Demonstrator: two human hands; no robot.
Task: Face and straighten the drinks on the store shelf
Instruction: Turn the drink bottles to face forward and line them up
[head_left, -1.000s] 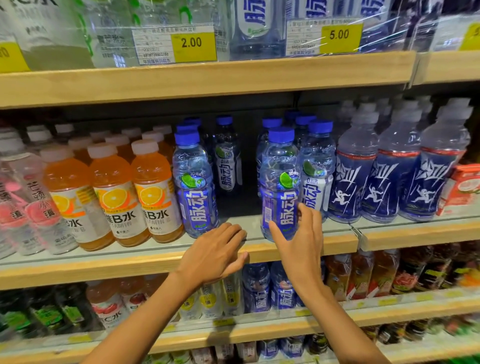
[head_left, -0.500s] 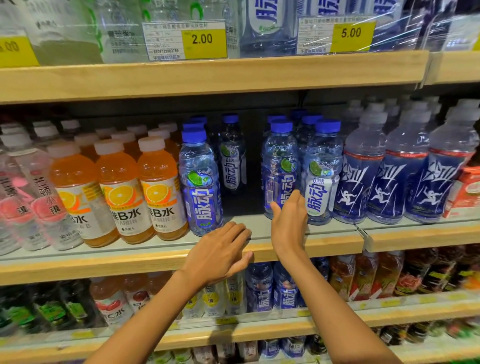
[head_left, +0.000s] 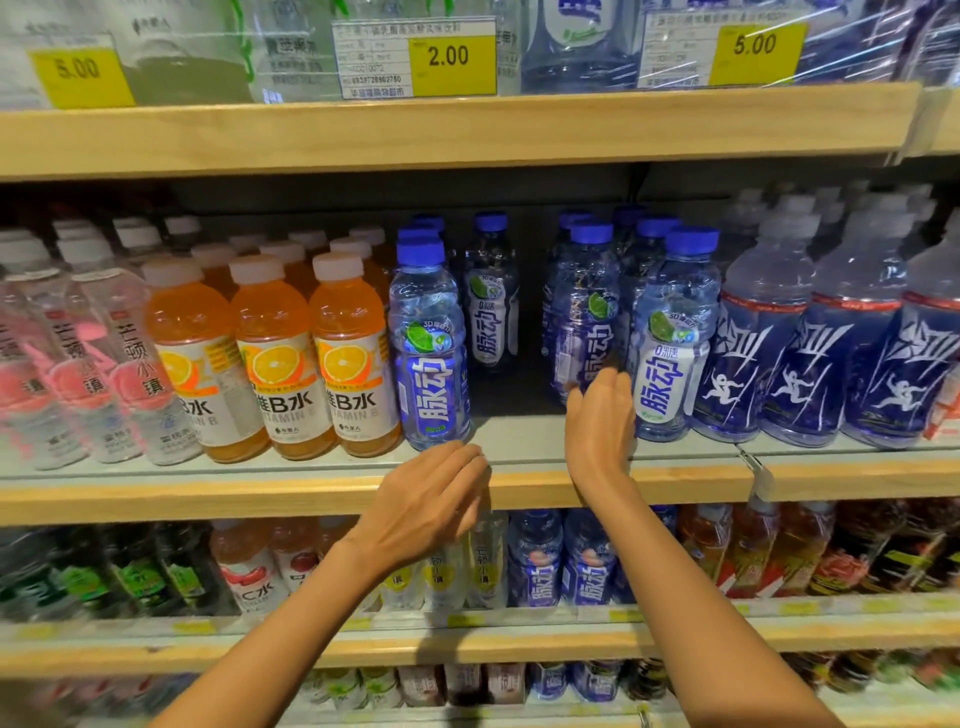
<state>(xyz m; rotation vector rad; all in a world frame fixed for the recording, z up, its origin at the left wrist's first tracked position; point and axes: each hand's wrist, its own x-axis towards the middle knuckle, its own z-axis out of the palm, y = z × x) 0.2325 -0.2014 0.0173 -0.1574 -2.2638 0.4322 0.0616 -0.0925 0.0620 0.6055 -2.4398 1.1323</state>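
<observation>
Left hand (head_left: 431, 501): loose, fingers relaxed, holding nothing; it hovers at the shelf lip (head_left: 208, 493), well apart from the other hand.
Right hand (head_left: 597, 423): flat, fingers straight, laid at the foot of the set-back bottle (head_left: 582, 322); whether it presses, I cannot tell.
Orange bottles (head_left: 270, 353): front row flush, labels out; they look done.
Front blue bottle (head_left: 430, 358): at the edge, label square to the aisle.
Gap: bare shelf beside it, one rear bottle (head_left: 491, 306) standing deep.
Set-back bottle: behind the front line, label turned partly aside, which is likely why the hand is there.
White-label bottle (head_left: 670, 358): just right of the hand, forward and facing out.
</observation>
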